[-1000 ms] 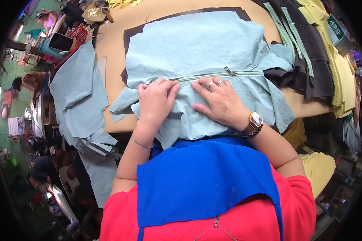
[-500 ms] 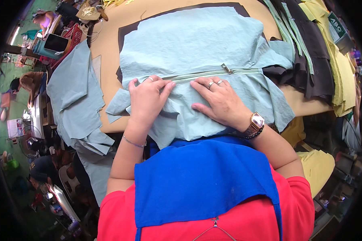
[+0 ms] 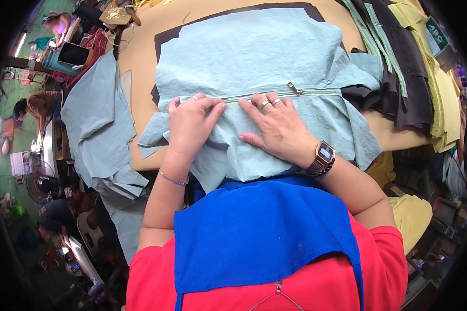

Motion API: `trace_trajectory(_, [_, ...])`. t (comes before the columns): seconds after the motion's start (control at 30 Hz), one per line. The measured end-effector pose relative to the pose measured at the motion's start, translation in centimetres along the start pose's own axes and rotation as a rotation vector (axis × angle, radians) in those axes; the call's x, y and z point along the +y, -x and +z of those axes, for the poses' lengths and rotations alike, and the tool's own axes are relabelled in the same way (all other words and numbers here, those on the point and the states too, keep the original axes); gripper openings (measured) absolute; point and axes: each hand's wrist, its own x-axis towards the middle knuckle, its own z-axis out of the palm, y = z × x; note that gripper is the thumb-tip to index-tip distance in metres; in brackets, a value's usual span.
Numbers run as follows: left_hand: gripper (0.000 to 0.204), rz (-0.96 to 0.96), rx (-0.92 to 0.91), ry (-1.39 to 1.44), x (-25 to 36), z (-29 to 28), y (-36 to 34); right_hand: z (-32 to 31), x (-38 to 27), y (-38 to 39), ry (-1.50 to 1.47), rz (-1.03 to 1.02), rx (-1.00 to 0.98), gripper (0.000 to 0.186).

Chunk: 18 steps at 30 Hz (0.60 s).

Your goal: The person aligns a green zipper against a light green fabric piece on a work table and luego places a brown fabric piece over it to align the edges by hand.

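Observation:
A light blue cloth piece (image 3: 249, 52) lies spread on the tan table, over a dark cloth (image 3: 163, 41) whose edge shows around it. Across the blue cloth runs a zipper (image 3: 319, 92) with pale green tape; its metal slider (image 3: 296, 89) sits right of centre, pull tab tipped up. At the zipper's left stretch, my left hand (image 3: 189, 124) has thumb and forefinger closed together on the cloth by the tape. Flat on the cloth rests my right hand (image 3: 277, 127), fingers stretched along the zipper just left of the slider. The zipper's left end is hidden by my left hand.
More light blue cloth (image 3: 96, 119) hangs over the table's left edge. To the right lie dark pieces (image 3: 404, 72) with green-taped zippers and yellow cloth (image 3: 441, 103). A red basket (image 3: 96, 46) stands at far left. Other people (image 3: 36, 106) work at tables further left.
My right hand has slid a little left along the zipper, closer to my left hand, and its wrist has turned slightly. My left hand stays nearly in place.

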Motion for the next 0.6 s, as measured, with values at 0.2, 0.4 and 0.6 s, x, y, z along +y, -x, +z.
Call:
trace_trajectory(0.2, [0.021,-0.010,-0.004,-0.011,-0.52,0.37,-0.22,-0.59,0.18,0.60,-0.070,0.004,-0.031,0.068])
trace_trajectory(0.4, [0.021,-0.010,0.006,-0.004,-0.64,0.52,-0.19,-0.44,0.24,0.93,-0.049,-0.039,-0.001,0.067])
trace_trajectory(0.6, [0.021,-0.015,0.009,-0.003,-0.23,0.13,0.03,-0.48,-0.08,0.48,0.012,-0.050,-0.008,0.066])
